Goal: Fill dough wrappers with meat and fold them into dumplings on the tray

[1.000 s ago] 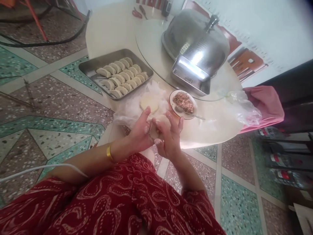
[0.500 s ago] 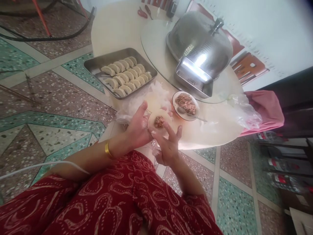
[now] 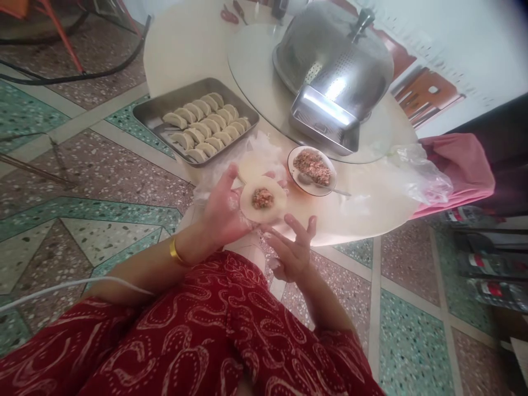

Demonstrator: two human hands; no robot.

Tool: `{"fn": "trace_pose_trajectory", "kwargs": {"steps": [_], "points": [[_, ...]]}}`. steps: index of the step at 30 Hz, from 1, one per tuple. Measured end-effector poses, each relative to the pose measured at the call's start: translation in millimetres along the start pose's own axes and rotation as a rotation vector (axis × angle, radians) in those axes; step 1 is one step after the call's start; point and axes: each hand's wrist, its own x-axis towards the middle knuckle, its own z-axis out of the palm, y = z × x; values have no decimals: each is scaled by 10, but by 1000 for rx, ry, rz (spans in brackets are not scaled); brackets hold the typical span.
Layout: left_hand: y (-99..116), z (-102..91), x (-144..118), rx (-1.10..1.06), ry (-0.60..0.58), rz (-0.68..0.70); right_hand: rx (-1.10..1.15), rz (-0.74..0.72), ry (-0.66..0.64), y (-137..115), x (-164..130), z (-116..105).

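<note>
A round dumpling wrapper [image 3: 249, 204] lies across the palm and fingers of my left hand [image 3: 220, 212], which supports it from below. On its middle sits a small mound of meat filling [image 3: 263, 198]. My right hand [image 3: 291, 250] is just below and to the right of the wrapper, holding nothing, its fingers apart and the fingertips close to the wrapper's lower edge. Beyond the hands stands a bowl [image 3: 291, 177] of minced filling with a spoon [image 3: 340, 192] in it. Folded dumplings [image 3: 212, 124] lie in rows in a metal tray [image 3: 142, 113] at the left.
On the round table [image 3: 181, 44], a glass turntable [image 3: 247, 66] carries a large domed metal lid [image 3: 325, 49] and a metal rectangular pan [image 3: 350, 144]. Clear plastic [image 3: 214, 173] lies behind my left hand. At the right are a pink cloth [image 3: 462, 170] and plastic bottles [image 3: 495, 289].
My right fingers have drawn back from the filling, down and to the right, leaving it uncovered on the wrapper. My left hand still holds the wrapper. The view has shifted slightly.
</note>
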Motion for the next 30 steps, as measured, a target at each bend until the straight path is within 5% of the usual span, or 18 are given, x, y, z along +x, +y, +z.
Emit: {"fn": "trace_pose_trajectory", "kwargs": {"steps": [15, 19, 24, 30], "points": [[77, 74, -34, 82, 70, 86, -21, 47, -20, 36, -62, 57], [94, 113, -74, 113, 66, 124, 377, 347, 70, -6, 33, 3], [33, 155, -75, 170, 94, 182, 917, 694, 18, -41, 115, 27], [48, 105, -62, 176, 85, 189, 904, 816, 53, -27, -16, 83]]}}
